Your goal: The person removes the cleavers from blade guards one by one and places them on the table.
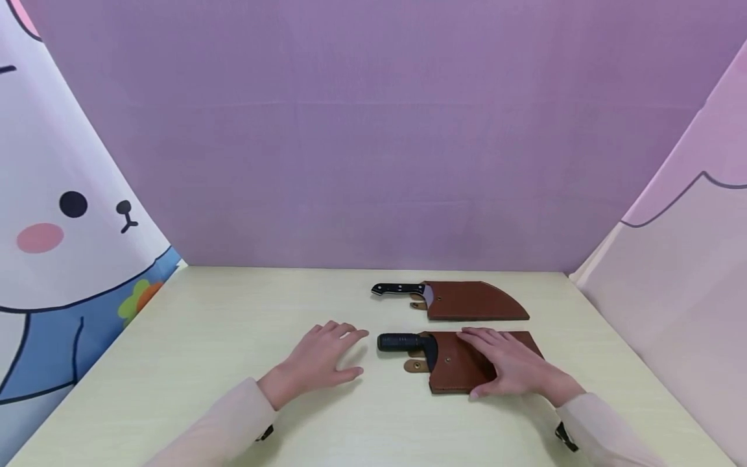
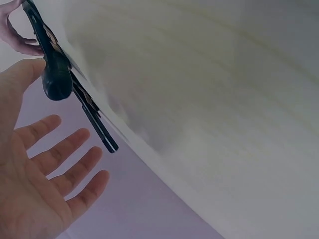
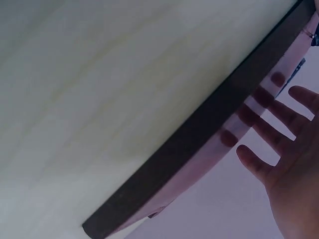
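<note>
A cleaver lies in a brown leather sheath (image 1: 452,376), its ribbed black handle (image 1: 399,342) pointing left and a snap strap (image 1: 417,366) sticking out below. My right hand (image 1: 513,363) spreads over the sheath's right part, thumb by its near edge. In the right wrist view its straight fingers (image 3: 271,124) reach toward the sheath's glossy face. Left of the handle's end, my left hand (image 1: 318,363) holds nothing, its fingers apart and loosely bent. The left wrist view shows that handle's rounded butt (image 2: 57,82) beyond the thumb.
Behind the cleaver, a second knife with a riveted black handle (image 1: 399,289) lies in a curved brown sheath (image 1: 475,301). Both are on a pale wood-grain table (image 1: 233,311). A purple backdrop (image 1: 373,143) stands behind, with printed cloths on the left (image 1: 87,259) and right (image 1: 677,298).
</note>
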`<state>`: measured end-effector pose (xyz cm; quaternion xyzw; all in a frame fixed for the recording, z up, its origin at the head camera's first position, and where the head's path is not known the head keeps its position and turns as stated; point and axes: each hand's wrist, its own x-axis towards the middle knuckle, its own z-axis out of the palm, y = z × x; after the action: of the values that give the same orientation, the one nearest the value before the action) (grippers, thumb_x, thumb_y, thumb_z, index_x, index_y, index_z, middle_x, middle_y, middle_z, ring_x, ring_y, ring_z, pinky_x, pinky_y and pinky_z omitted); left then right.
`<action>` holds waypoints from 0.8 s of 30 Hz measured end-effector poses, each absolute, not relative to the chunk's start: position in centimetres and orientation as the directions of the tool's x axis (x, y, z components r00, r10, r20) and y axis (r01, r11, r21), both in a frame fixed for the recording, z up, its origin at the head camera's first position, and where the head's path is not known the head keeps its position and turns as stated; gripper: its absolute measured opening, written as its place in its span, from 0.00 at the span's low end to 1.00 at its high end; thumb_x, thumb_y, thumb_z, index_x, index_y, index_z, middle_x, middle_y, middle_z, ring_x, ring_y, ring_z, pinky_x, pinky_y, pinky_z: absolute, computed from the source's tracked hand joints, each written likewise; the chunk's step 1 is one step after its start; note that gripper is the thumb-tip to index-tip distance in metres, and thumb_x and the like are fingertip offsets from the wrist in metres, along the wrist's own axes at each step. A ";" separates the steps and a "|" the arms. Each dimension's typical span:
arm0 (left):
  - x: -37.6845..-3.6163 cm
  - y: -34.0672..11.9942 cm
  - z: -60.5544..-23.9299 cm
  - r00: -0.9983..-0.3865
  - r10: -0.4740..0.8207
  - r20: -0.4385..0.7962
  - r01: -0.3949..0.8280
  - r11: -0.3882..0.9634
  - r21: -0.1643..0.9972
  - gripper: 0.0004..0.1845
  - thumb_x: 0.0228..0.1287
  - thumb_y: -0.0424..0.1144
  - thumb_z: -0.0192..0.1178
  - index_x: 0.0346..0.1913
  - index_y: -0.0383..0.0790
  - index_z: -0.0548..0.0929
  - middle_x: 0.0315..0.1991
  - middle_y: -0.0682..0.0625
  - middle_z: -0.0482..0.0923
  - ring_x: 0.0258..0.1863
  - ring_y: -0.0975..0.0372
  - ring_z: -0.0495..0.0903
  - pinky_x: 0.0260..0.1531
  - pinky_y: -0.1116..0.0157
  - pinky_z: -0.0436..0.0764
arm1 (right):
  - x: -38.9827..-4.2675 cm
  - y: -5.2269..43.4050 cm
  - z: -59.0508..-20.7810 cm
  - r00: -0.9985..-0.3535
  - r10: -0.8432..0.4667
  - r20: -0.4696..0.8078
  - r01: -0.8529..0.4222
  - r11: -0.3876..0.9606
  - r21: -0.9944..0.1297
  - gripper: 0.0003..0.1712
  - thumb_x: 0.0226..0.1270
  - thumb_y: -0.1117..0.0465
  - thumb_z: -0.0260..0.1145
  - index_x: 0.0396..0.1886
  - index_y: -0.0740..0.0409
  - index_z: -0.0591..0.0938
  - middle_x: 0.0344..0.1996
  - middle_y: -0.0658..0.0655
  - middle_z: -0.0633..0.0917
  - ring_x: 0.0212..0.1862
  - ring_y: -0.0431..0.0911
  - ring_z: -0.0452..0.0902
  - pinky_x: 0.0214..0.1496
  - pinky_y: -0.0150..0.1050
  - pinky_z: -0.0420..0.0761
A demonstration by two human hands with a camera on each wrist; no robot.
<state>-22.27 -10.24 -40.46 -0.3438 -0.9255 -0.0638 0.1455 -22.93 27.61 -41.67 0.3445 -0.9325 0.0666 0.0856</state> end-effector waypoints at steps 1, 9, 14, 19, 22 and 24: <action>-22.3 -10.0 -40.5 -0.721 0.620 0.309 0.656 0.754 0.018 0.32 0.54 0.59 0.58 0.61 0.50 0.71 0.53 0.51 0.75 0.49 0.56 0.74 0.43 0.54 0.75 | -23.0 27.6 -41.7 -0.751 -0.629 0.200 -0.651 0.756 -0.068 0.60 0.37 0.22 0.60 0.67 0.52 0.63 0.63 0.57 0.69 0.62 0.56 0.66 0.56 0.61 0.65; -22.5 -8.3 -40.3 -0.725 0.626 0.286 0.652 0.758 -0.007 0.32 0.56 0.59 0.57 0.61 0.49 0.70 0.53 0.51 0.75 0.49 0.56 0.75 0.44 0.55 0.76 | -23.2 27.6 -41.8 -0.766 -0.623 0.162 -0.640 0.762 -0.095 0.62 0.35 0.21 0.60 0.68 0.53 0.61 0.65 0.59 0.66 0.63 0.59 0.63 0.56 0.63 0.63; -22.9 -7.2 -40.2 -0.729 0.624 0.282 0.647 0.763 -0.015 0.31 0.56 0.59 0.57 0.61 0.49 0.70 0.53 0.51 0.75 0.48 0.57 0.75 0.43 0.56 0.76 | -23.4 27.6 -41.6 -0.772 -0.622 0.129 -0.634 0.767 -0.100 0.64 0.35 0.21 0.60 0.69 0.54 0.60 0.65 0.60 0.65 0.64 0.60 0.62 0.57 0.63 0.62; -23.6 -6.2 -40.1 -0.728 0.624 0.282 0.645 0.764 -0.025 0.31 0.56 0.59 0.57 0.61 0.49 0.70 0.52 0.51 0.76 0.47 0.57 0.76 0.41 0.58 0.77 | -23.5 27.6 -41.6 -0.782 -0.616 0.099 -0.624 0.773 -0.116 0.65 0.34 0.21 0.60 0.69 0.53 0.58 0.66 0.61 0.64 0.65 0.61 0.60 0.58 0.63 0.60; -24.1 -5.7 -39.9 -0.733 0.622 0.274 0.641 0.767 -0.027 0.31 0.56 0.59 0.58 0.60 0.48 0.70 0.52 0.51 0.76 0.46 0.57 0.76 0.40 0.58 0.77 | -23.6 27.6 -41.6 -0.786 -0.613 0.086 -0.618 0.775 -0.129 0.65 0.34 0.21 0.61 0.69 0.53 0.58 0.66 0.61 0.63 0.66 0.61 0.59 0.58 0.64 0.59; -24.3 -5.4 -39.6 -0.739 0.619 0.267 0.636 0.771 -0.026 0.31 0.55 0.58 0.58 0.60 0.48 0.70 0.52 0.51 0.76 0.45 0.57 0.76 0.40 0.58 0.78 | -23.7 27.6 -41.5 -0.788 -0.612 0.076 -0.616 0.776 -0.137 0.65 0.34 0.21 0.61 0.69 0.53 0.58 0.67 0.61 0.63 0.66 0.61 0.58 0.59 0.64 0.59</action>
<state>-24.32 -5.41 -39.63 -0.3366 -0.9319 -0.0334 0.1310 -23.66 27.60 -41.54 0.3257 -0.9422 0.0775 0.0136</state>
